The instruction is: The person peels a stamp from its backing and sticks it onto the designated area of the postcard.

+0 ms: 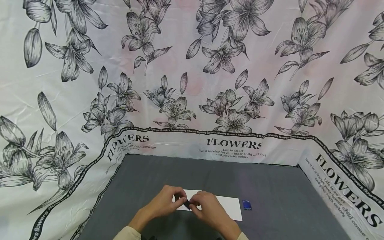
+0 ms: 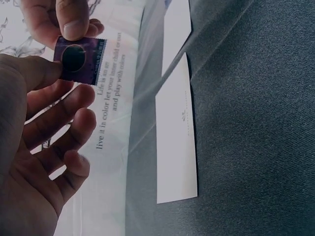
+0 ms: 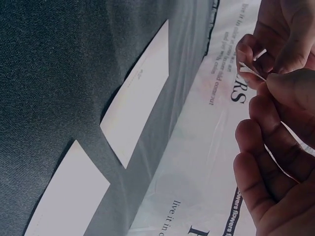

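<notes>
A small dark purple sachet (image 2: pixel 93 66) with serrated edges and a dark round spot is held between both hands, above the white cards. My left hand (image 1: pixel 166 202) pinches one side of it between thumb and forefinger, its other fingers loosely curved. My right hand (image 1: pixel 209 209) pinches the opposite side with thumb and fingers. In the right wrist view only a thin pale edge of the sachet shows at the fingertips. Under the hands lie a left white card (image 2: pixel 176 142) with faint small print and a right white card (image 1: pixel 232 207).
A shiny blue sachet (image 1: pixel 247 205) lies on the grey cloth-covered table (image 1: pixel 276 190), just right of the cards. A white curtain (image 1: pixel 180 146) printed with flowers and lettering hangs round the table's back and sides.
</notes>
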Demonstrator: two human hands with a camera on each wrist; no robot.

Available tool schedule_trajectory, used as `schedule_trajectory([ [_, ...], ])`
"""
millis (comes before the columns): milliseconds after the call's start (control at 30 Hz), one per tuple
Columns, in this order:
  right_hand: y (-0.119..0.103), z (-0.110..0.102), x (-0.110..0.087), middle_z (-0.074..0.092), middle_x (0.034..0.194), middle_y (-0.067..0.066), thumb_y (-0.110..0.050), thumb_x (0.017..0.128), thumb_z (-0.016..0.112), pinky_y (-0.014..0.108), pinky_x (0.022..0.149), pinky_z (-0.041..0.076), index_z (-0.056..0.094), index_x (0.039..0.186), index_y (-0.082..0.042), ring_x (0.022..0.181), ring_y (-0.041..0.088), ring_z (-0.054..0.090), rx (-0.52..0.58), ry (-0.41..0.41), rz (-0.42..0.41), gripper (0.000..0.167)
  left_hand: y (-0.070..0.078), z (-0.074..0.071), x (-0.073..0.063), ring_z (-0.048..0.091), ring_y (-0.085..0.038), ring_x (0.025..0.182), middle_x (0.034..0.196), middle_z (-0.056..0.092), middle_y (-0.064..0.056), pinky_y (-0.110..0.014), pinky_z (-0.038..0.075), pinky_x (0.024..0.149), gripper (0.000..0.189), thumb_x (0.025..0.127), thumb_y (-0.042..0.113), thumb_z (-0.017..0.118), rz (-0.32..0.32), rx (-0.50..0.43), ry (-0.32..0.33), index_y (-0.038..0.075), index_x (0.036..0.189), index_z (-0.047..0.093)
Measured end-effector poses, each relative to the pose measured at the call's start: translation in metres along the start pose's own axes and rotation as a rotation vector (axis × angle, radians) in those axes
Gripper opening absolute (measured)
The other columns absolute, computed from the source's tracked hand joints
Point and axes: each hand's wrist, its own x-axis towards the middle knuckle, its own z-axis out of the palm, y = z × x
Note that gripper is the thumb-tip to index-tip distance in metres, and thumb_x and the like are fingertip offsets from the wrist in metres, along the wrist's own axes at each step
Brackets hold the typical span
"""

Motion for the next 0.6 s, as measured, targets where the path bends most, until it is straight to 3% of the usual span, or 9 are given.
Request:
schedule_trajectory([
  [233,-0.0018,-0.0005,-0.0003,0.070,0.083,-0.012,-0.011,0.091,0.084,0.027,0.076,0.055,0.081,0.091,-0.017,0.079,0.001,0.063,-0.017,0.011,-0.005,0.007,0.0013,0.0017,-0.0002,0.058,0.004,0.071,0.079,0.070,0.014,-0.022,0.052,0.066,0.014,0.102,0.016,0.075,0.027,0.012,0.050,0.022,0.089,0.075],
  [600,-0.0028,0.0019,0.0002,0.070,0.083,-0.012,-0.010,0.089,0.084,0.027,0.077,0.055,0.082,0.092,-0.017,0.079,0.000,0.062,-0.035,0.022,-0.037,0.008,0.0035,0.0034,0.0003,0.055,0.007,0.069,0.078,0.072,0.014,-0.015,0.044,0.063,0.016,0.103,0.016,0.070,0.020,-0.039,-0.055,0.018,0.091,0.078],
])
